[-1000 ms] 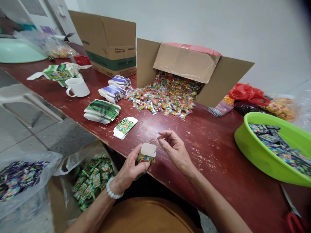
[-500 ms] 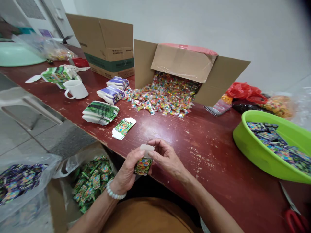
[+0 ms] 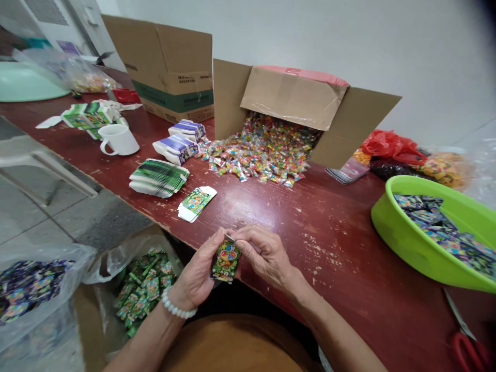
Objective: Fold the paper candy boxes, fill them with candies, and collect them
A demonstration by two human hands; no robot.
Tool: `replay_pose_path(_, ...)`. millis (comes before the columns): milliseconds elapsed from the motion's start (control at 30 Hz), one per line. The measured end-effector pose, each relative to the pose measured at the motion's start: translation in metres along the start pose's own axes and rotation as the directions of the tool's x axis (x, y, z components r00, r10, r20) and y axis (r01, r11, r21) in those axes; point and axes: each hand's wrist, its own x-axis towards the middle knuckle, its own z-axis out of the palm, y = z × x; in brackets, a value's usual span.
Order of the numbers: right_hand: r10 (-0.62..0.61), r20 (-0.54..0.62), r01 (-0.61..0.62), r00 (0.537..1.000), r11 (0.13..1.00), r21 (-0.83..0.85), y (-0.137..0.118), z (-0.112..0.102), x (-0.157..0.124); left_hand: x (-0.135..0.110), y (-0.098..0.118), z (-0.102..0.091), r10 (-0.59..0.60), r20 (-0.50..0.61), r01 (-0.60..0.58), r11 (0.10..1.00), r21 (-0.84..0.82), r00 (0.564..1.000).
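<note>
A small green printed candy box (image 3: pixel 226 260) is held upright between my hands at the table's front edge. My left hand (image 3: pixel 199 271), with a beaded bracelet at the wrist, grips its left side. The fingers of my right hand (image 3: pixel 265 253) pinch the top flap, which is folded nearly down over the opening. What the box contains is hidden. Beyond my hands lie a few flat green cartons (image 3: pixel 197 203) and a fanned stack of green cartons (image 3: pixel 158 177). Wrapped candies (image 3: pixel 256 160) spill from a cardboard box (image 3: pixel 294 95) lying on its side.
Purple cartons (image 3: pixel 178 149) and a white mug (image 3: pixel 119 139) stand at left. A lime-green basin (image 3: pixel 391 232) with purple packets is at right, red-handled scissors (image 3: pixel 465 346) nearer me. Below the edge, a lined carton holds green boxes (image 3: pixel 145 289), beside a bag of purple packets (image 3: pixel 33 284).
The white top flap, which stood up half a second ago, is now folded down. My right fingers have closed in over the box top.
</note>
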Motion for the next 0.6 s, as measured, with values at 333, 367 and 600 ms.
replay_pose_path(333,0.335,0.037,-0.337,0.941,0.935,0.108,0.006,0.010,0.001,0.003,-0.003,-0.006,0.173,0.013,-0.172,0.960,0.219,0.985)
replay_pose_path(367,0.379,0.045,-0.382,0.924,0.918,0.105,0.007,0.010,0.001,0.002,-0.004,-0.006,0.182,0.035,-0.185,0.947,0.262,0.983)
replay_pose_path(600,0.502,0.060,-0.495,0.863,0.816,0.299,0.013,0.010,0.000,0.004,-0.010,-0.007,0.199,0.111,-0.228,0.867,0.443,0.974)
